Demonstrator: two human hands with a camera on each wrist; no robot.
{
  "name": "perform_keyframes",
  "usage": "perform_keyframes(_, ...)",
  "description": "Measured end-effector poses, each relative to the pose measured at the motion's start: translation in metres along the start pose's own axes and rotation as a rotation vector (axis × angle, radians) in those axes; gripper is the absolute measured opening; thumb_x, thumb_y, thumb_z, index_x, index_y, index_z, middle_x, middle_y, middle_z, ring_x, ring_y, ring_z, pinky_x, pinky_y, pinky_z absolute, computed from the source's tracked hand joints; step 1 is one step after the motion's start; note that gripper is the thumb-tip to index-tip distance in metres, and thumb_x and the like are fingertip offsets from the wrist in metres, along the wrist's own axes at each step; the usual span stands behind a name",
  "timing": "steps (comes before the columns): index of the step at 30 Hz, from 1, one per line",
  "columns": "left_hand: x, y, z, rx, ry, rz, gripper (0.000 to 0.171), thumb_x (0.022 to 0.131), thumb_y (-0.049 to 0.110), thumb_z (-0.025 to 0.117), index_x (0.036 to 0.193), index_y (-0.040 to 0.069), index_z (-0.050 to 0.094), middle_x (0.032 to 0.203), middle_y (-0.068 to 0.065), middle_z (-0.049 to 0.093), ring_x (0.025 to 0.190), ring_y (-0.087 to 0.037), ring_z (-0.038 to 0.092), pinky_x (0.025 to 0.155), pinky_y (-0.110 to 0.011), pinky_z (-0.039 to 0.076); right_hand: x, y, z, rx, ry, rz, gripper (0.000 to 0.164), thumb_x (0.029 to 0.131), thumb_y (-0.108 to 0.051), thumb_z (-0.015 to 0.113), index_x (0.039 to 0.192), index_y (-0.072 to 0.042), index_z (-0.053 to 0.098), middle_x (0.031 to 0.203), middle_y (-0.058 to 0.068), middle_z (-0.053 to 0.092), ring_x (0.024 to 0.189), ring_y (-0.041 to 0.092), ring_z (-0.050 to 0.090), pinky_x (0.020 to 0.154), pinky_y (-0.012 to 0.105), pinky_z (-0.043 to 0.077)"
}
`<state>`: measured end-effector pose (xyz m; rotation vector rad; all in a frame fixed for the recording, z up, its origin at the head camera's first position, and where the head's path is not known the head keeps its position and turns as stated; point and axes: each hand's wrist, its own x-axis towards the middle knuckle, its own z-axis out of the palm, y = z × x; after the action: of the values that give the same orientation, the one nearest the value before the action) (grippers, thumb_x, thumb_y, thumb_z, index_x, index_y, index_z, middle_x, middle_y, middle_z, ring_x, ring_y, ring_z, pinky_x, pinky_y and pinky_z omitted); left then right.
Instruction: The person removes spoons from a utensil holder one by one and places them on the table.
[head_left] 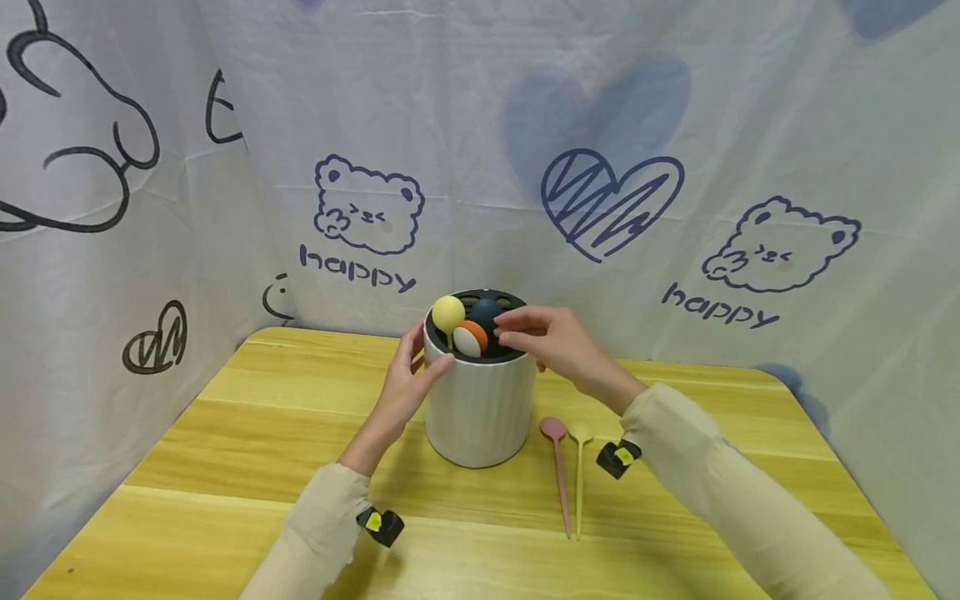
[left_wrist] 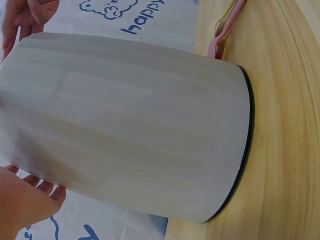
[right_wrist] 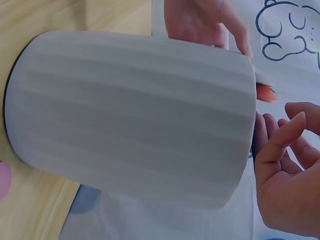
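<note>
A white ribbed utensil holder (head_left: 480, 408) with a dark slotted insert stands upright on the wooden table. My left hand (head_left: 408, 379) holds its left side near the top, thumb at the front rim and fingers farther back. Three round-headed pieces show at the mouth: a yellow one (head_left: 448, 313) with a thin handle, an orange-and-white one (head_left: 470, 339) and a dark blue one (head_left: 486, 312). My right hand (head_left: 551, 337) is over the right rim, thumb and index fingertips beside the dark blue head. In the right wrist view, thumb and index stand apart with nothing between them.
A pink spoon (head_left: 554, 430) and a pale yellow spoon (head_left: 581, 433) lie side by side on the table (head_left: 300, 467), right of the holder. White cloth (head_left: 465, 150) with drawn bears and hearts hangs behind the table.
</note>
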<state>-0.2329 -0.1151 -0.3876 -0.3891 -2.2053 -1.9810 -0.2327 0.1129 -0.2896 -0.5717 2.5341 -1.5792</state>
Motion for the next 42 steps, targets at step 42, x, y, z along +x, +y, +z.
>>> perform_keyframes(42, 0.001, 0.0, -0.001, -0.015, -0.006, -0.015, 0.076, 0.093, 0.031, 0.061, 0.153, 0.01, 0.02, 0.157, -0.011, 0.023, 0.142, -0.027, 0.023, 0.115, -0.045, 0.019, 0.018, -0.014, 0.018, 0.052, -0.006, 0.129, 0.026, 0.088, -0.009, 0.07, 0.113, -0.004, 0.071, 0.102, 0.008, 0.072, 0.066, 0.014, 0.055, 0.047, 0.026, 0.041)
